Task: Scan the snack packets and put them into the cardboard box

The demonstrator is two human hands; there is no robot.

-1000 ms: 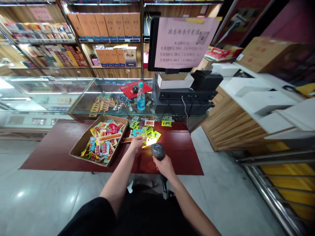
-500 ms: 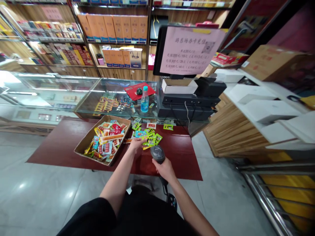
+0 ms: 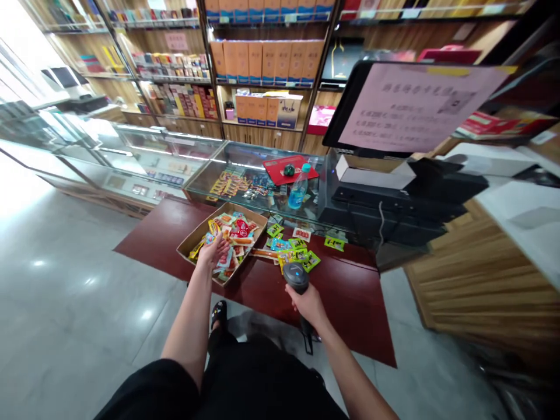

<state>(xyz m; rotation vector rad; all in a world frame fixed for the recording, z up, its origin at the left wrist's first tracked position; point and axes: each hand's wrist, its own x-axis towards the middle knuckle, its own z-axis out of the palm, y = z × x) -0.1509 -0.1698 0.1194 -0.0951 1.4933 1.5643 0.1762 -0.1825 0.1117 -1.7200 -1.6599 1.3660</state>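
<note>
My right hand grips a black handheld barcode scanner, its head tilted up over the front of the red-brown table. My left hand is over the open cardboard box, fingers apart and slightly curled among the snack packets; no packet shows clearly in it. Right of the box lies a loose pile of green snack packets with a blue packet among them. A long sausage stick lies between box and pile. Another green packet and a white-and-red packet lie farther back.
Behind the red-brown table stands a glass display counter. It bears a blue drink bottle and a red folder. At right is a monitor with a paper sign, above black equipment. Wooden cabinet farther right.
My left hand has moved left from the green packets to the box. My right hand still holds the scanner near the pile. The view has turned left.
</note>
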